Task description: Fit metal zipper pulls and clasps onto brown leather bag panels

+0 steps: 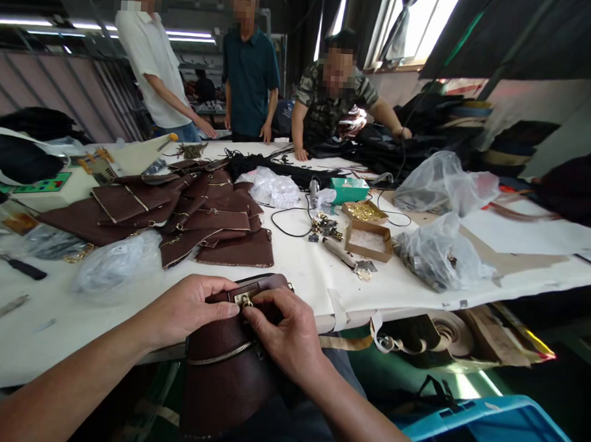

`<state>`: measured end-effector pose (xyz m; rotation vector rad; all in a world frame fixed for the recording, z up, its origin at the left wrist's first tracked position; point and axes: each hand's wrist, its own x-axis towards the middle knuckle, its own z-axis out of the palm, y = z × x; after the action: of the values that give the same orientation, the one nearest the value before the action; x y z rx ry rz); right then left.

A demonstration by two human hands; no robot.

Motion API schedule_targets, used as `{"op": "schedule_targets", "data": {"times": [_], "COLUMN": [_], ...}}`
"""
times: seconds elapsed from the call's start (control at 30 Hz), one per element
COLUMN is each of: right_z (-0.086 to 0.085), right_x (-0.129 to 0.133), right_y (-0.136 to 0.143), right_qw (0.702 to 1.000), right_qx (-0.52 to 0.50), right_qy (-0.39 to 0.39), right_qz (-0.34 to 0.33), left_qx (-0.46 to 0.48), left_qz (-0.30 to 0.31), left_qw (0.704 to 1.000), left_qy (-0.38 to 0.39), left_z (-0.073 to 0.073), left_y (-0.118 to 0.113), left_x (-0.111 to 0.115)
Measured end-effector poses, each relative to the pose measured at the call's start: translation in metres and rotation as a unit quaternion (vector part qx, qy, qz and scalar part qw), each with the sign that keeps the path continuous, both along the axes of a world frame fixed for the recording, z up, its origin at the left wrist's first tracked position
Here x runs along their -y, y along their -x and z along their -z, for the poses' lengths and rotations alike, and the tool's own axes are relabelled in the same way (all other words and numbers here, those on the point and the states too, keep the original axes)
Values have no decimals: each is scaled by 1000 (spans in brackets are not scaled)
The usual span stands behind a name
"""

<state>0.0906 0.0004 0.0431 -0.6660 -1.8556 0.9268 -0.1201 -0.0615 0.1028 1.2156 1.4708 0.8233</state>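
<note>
A dark brown leather bag (220, 383) with a curved metal zipper (222, 355) rests at my lap, its upper end by the table's edge. My left hand (200, 302) grips the bag's upper part, thumb pressed beside a gold-coloured metal clasp (243, 299). The thumb and forefinger of my right hand (286, 324) pinch the small knob of this clasp. Both hands are closed, close together on either side of the fitting. Part of the bag's right side is hidden behind my right hand.
Brown leather pieces with zippers (215, 219) are heaped on the white table (296, 281). Small cardboard boxes (369, 240), a wood-handled tool (337, 251) and plastic bags of parts (444, 253) lie to the right. Several people stand beyond. A blue plastic crate (508, 427) is at lower right.
</note>
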Motion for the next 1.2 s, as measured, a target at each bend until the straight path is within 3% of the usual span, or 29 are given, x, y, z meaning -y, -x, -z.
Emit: {"op": "schedule_targets", "data": {"times": [0.4, 0.5, 0.6, 0.7, 0.8, 0.87, 0.93, 1.03, 1.2], "right_z": [14, 14, 14, 12, 10, 9, 9, 12, 20], "right_x": [9, 7, 6, 7, 8, 10, 13, 20, 36], "right_y": [12, 9, 8, 10, 19, 27, 33, 36, 31], "right_qw": [996, 997, 995, 975, 918, 878, 856, 840, 820], "right_qx": [-48, -56, -97, -143, -210, -266, -299, -309, -306], "right_qy": [-68, -48, 28, 168, 325, 382, 402, 423, 466], "right_qz": [23, 14, 5, -18, -84, -116, -125, -139, -133], "left_qx": [31, -13, -141, -336, -510, -588, -633, -658, -653], "left_qz": [13, 15, 14, -4, -2, 9, 24, 36, 90], "left_qw": [999, 1000, 988, 924, 790, 699, 642, 616, 632], "left_qy": [30, 7, -59, -185, -340, -407, -432, -432, -408], "left_z": [8, 7, 4, 4, 4, 2, -3, -10, -11], "left_y": [2, 2, -3, -10, -19, -27, -36, -50, -67], "left_x": [2, 2, 2, 6, 13, 19, 26, 36, 53]}}
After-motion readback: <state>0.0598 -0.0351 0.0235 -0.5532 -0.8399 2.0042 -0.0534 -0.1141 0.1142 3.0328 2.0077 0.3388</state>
